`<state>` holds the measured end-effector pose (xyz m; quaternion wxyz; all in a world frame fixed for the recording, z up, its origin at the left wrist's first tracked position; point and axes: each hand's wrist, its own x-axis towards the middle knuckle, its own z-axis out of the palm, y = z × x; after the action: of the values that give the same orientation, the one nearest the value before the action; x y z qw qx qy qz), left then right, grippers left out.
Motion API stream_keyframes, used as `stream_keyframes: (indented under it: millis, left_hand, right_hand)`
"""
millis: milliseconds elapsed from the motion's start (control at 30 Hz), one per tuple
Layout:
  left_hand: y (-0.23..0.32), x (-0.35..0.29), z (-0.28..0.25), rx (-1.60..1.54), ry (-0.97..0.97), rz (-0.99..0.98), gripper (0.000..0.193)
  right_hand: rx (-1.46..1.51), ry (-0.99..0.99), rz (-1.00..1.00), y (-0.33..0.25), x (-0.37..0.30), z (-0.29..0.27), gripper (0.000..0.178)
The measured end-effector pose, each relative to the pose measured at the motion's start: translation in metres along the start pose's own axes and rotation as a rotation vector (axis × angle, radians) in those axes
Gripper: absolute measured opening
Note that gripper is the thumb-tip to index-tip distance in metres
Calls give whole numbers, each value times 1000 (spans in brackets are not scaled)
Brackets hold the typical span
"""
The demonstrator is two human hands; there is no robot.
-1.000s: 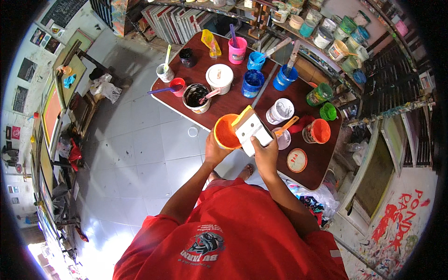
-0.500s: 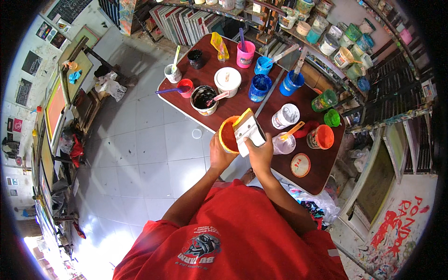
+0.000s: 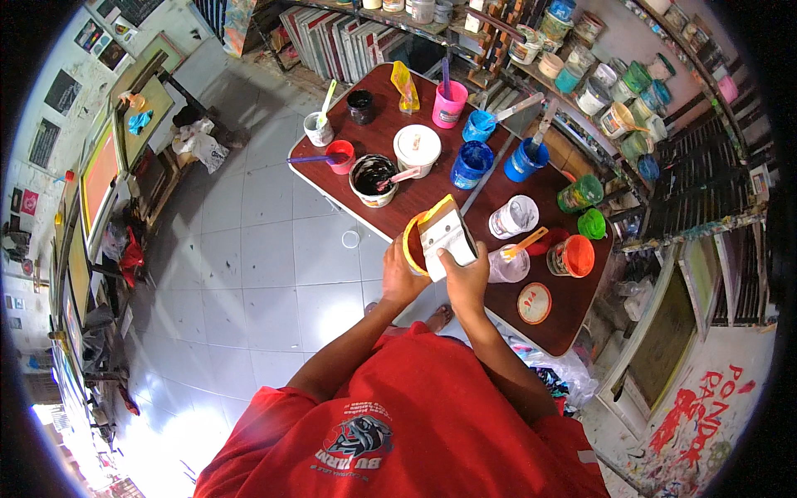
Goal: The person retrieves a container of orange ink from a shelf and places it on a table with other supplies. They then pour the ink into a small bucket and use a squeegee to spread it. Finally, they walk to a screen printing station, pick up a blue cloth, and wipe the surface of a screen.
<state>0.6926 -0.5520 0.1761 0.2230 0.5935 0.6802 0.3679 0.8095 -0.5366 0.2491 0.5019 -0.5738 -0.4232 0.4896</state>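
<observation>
My left hand [image 3: 403, 275] is closed around a yellow-orange tub [image 3: 408, 249], raised off the table at its front edge. The tub leans toward the right, and only part of its dark orange inside shows. In my right hand [image 3: 468, 280] is a white-handled squeegee [image 3: 446, 249], the thumb pressed on its flat face. The squeegee's yellow-stained blade edge [image 3: 437, 211] lies over the tub's mouth and hides much of it. Whether the blade touches the rim I cannot tell.
A dark red table [image 3: 353, 195] bears several paint pots, among them a black one [image 3: 374, 181], a lidded white one [image 3: 417, 151] and a blue one [image 3: 471, 164]. Right of my hands stand a pale pot with an orange spatula [image 3: 509, 264] and a round lid [image 3: 534, 304].
Less of the tub's inside shows now, as the squeegee covers more of its mouth. Both hands keep their hold. The whole view has shifted slightly.
</observation>
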Motion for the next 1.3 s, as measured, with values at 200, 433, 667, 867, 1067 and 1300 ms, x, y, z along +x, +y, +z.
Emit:
stream_keyframes:
  millis: [200, 433, 667, 867, 1067, 1300]
  left_hand:
    - [1, 1, -8, -14, -6, 16, 95]
    - [-7, -1, -10, 34, 15, 59, 95]
    - [-8, 1, -20, 41, -51, 47, 94]
    - [-30, -1, -9, -24, -94, 19, 91]
    - [-37, 3, -2, -51, -82, 70, 87]
    - [-44, 7, 11, -143, -71, -41, 91]
  right_hand:
    - [74, -39, 26, -2, 1, 0, 27]
    - [74, -126, 61, -3, 3, -7, 29]
    - [320, -249, 251, 6, 8, -30, 34]
    - [416, -216, 384, 5, 5, -43, 34]
    - [521, -238, 415, 13, 0, -61, 38]
    - [593, -180, 418, 14, -9, -73, 43]
